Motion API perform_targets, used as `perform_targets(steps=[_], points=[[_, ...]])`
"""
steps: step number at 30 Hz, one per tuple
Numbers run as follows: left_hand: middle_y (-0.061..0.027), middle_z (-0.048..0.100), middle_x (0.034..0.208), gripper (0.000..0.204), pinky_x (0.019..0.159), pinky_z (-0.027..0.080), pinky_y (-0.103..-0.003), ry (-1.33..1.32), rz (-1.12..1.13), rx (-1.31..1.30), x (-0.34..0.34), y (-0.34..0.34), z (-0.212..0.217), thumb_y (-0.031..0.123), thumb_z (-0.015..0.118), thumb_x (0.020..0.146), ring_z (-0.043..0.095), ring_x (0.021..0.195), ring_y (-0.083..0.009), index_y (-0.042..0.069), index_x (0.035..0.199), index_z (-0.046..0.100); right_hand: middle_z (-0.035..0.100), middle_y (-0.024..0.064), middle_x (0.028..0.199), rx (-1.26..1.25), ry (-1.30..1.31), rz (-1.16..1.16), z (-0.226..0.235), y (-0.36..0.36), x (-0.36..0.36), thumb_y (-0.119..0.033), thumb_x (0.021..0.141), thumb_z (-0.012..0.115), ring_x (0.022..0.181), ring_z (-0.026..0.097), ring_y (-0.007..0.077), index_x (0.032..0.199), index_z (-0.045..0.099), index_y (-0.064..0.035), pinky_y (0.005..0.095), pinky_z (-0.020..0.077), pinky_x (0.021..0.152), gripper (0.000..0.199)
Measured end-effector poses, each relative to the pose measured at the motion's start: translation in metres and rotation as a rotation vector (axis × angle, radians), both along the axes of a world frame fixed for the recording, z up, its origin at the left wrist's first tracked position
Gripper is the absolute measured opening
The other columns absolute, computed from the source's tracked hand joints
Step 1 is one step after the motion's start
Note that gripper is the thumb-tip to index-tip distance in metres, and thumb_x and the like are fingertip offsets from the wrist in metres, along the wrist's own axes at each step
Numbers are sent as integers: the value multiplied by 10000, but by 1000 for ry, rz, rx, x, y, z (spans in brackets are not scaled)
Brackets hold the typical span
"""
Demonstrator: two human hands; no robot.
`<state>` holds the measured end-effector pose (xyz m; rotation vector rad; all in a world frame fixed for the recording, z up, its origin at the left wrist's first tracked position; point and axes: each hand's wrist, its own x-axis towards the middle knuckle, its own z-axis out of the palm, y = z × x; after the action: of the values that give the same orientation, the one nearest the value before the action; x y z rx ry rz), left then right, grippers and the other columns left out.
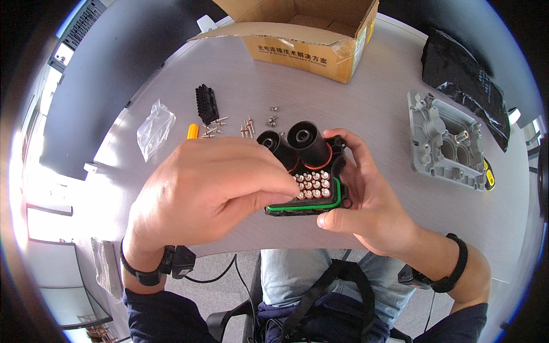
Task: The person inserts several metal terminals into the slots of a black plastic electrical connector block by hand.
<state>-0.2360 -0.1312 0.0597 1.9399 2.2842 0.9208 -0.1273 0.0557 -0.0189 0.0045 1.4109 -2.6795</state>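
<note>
A black electrical connector housing (341,163) with two round black sockets and a bright green seal (337,200) sits above the near part of the table. My right hand (374,200) grips its right side, thumb at the front corner and fingers round the back. Rows of metal contact pins (313,185) stand in the block inside the green seal. My left hand (214,186) reaches over the housing's left side, thumb and forefinger pinched together at the left end of the pin rows. Whatever lies between those fingertips is hidden, as is that part of the block.
Loose contact pins (248,127), small screws (271,120) and a black multi-hole block (207,103) lie beyond my hands. Left are a clear plastic bag (155,129) and a yellow handle (193,132). An open cardboard box (297,56) stands behind; a grey metal housing (446,140) and black bag (466,80) lie right.
</note>
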Motion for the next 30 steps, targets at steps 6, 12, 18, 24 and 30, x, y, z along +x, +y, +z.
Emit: perform_targets(steps=[6, 12, 18, 24, 30], points=[[-81, 677, 772, 158, 531, 465, -268, 80, -5, -7, -5, -2, 8, 84, 768, 730, 639, 650, -171, 57, 869, 699, 449, 125, 1317, -10, -6, -8, 0, 1, 0, 83, 672, 716, 1209, 509, 213, 1445, 157, -110, 345, 422, 1043, 974], [-86, 660, 779, 120, 627, 485, -280, 110, 355, -308, -36, -33, 25, 95, 728, 772, 614, 685, -172, 34, 865, 683, 448, 126, 1322, -16, -12, -4, 0, 0, 0, 103, 665, 701, 1210, 509, 219, 1440, 172, -108, 348, 419, 1042, 962], [-95, 674, 842, 131, 691, 496, -316, 54, 613, -820, -50, -38, 6, 81, 705, 766, 631, 746, -199, 27, 884, 687, 440, 114, 1347, -44, -12, -6, -1, 0, 0, 118, 648, 718, 1213, 506, 212, 1432, 186, -101, 333, 423, 1026, 972], [-112, 657, 820, 134, 725, 500, -334, 78, 596, -817, -57, -38, -4, 45, 693, 739, 632, 770, -240, 14, 870, 685, 429, 107, 1357, -31, -27, -10, -2, 0, -1, 114, 641, 733, 1216, 501, 203, 1427, 197, -105, 330, 425, 1038, 976], [-128, 639, 802, 149, 706, 501, -342, 222, 486, -722, -54, -39, -11, 25, 655, 695, 620, 736, -276, 4, 842, 649, 419, 115, 1360, -41, -19, -19, -2, 0, 0, 115, 637, 738, 1218, 496, 203, 1423, 206, -111, 339, 435, 1035, 976]])
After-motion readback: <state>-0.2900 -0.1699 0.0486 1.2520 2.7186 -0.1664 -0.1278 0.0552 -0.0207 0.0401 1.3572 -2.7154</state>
